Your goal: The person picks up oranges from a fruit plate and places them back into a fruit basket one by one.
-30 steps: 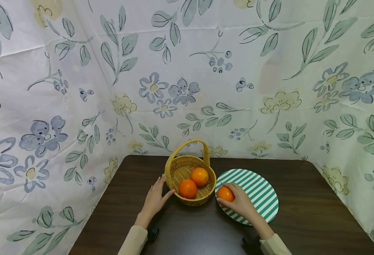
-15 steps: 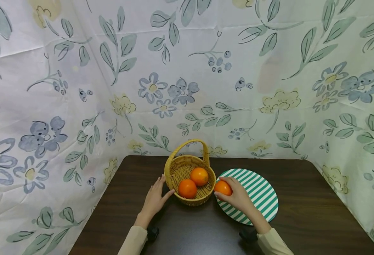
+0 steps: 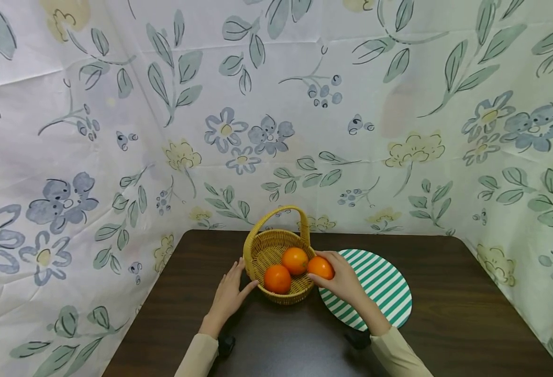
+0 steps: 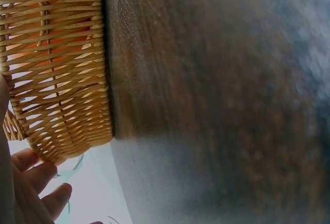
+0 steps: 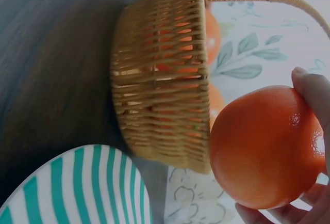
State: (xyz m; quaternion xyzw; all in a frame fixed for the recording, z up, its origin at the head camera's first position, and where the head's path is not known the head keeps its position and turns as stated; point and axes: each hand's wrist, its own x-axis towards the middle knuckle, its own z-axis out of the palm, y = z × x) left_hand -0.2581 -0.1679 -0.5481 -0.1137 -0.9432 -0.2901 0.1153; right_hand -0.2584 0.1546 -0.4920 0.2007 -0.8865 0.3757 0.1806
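My right hand (image 3: 344, 278) holds an orange (image 3: 321, 267) between thumb and fingers, at the right rim of a yellow wicker basket (image 3: 283, 299). In the right wrist view the held orange (image 5: 268, 149) appears beside the basket's rim (image 5: 201, 79), level with its upper edge. Inside the basket lie two more oranges, one at the front (image 3: 277, 279) and one behind it (image 3: 295, 261). My left hand (image 3: 229, 293) rests against the basket's left side, thumb toward the front rim and fingers extended. Its fingertips (image 4: 44, 175) touch the weave in the left wrist view.
A round plate with green and white stripes (image 3: 385, 288) lies right of the basket, partly under my right forearm. All stand on a dark wooden table (image 3: 455, 293). The basket's arched handle (image 3: 276, 212) rises at the back. Floral cloth (image 3: 314, 131) hangs behind the table.
My right hand has carried the orange left and slightly up, from over the striped plate to the basket's right rim. The left hand and basket have stayed put.
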